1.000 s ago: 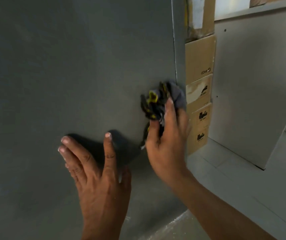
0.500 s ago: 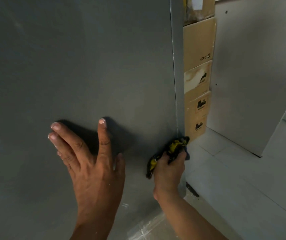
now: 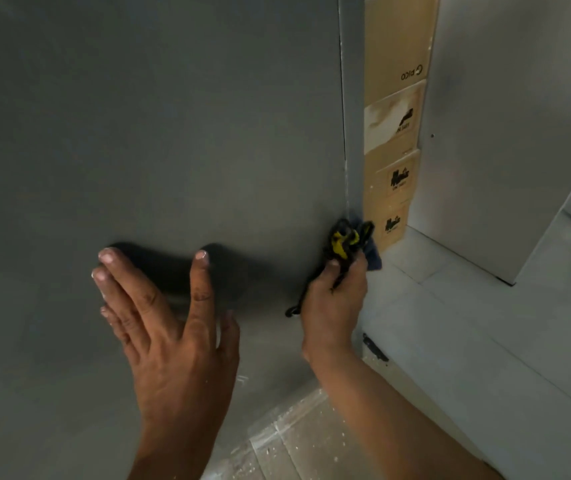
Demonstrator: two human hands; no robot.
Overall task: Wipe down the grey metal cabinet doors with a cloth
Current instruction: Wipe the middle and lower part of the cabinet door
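- Grey painted metal is seen across the left and middle of the view: the cabinet door [image 3: 173, 133], whose right edge is marked by a thin vertical seam against a lighter grey upright strip [image 3: 355, 98].
- The left hand [image 3: 176, 341] is laid flat on the door, at about 7 o'clock from the view's centre. Its fingers are held straight and spread, pointed towards 12 o'clock, and nothing is held in it.
- A dark shadow [image 3: 173, 271] is cast on the metal just above its fingertips.
- The right hand [image 3: 334, 306] is placed at about 3 o'clock from the left hand, apart from it. Its fingers are curled round a bunched cloth [image 3: 346, 240], which is gripped firmly.
- The cloth is dark, with yellow patches and a blue part on its right side. It is held against the lower part of the seam at the door's right edge, and a thin dark strand is left hanging at 7 o'clock from the bunch.
- Brown cardboard boxes [image 3: 394, 133] with black print are stacked at 12 to 1 o'clock from the cloth, just beside the strip.
- A pale panel [image 3: 505, 133] is stood at 3 o'clock from the boxes, and pale floor tiles [image 3: 467, 341] are laid at 4 o'clock from the right hand.
- A small black fitting [image 3: 375, 348] is seen at the strip's foot.
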